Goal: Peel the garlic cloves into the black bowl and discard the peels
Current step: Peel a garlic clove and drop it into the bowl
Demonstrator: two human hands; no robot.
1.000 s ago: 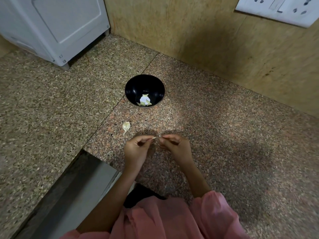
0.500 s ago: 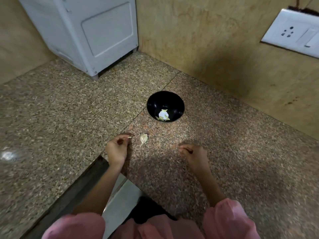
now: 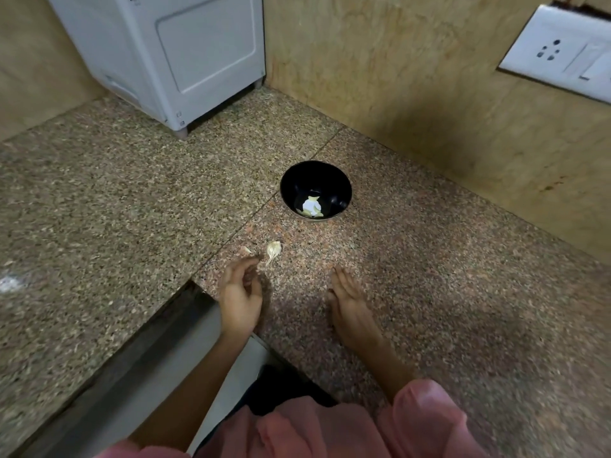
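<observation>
**both hands loose over the surface, garlic waiting by the bowl**

here we are, looking down at a speckled stone surface point(image 3: 429, 292) tucked into a corner. the black bowl point(image 3: 315, 180) sits upright near the middle, right beside the seam where two slabs meet. inside it, on the near side of the bottom, lie a few pale peeled garlic pieces point(image 3: 311, 206), bright against the dark wall.

in front of the bowl, apart from it, a whitish garlic clove point(image 3: 273, 249) with a thin tail lies on the surface. just to its left lies a small scrap of peel point(image 3: 246, 249).

the left hand point(image 3: 239, 292) is right there, fingers loosely curled, its fingertips just short of the scrap and the clove. i see nothing gripped in it, though the tips are a little blurred. the right hand point(image 3: 350, 302) is well off to the right, relaxed and open, fingers nearly straight and pointing toward the bowl, holding nothing, low over the stone.

pink sleeves point(image 3: 423, 421) fill the bottom edge. the surface has a cut-out at the lower left, with a grey ledge point(image 3: 158, 358) running below it.

at the back left a white appliance point(image 3: 172, 54) stands on small feet against the tan wall point(image 3: 380, 77). at the upper right a white socket plate point(image 3: 558, 51) is set into that wall.
</observation>
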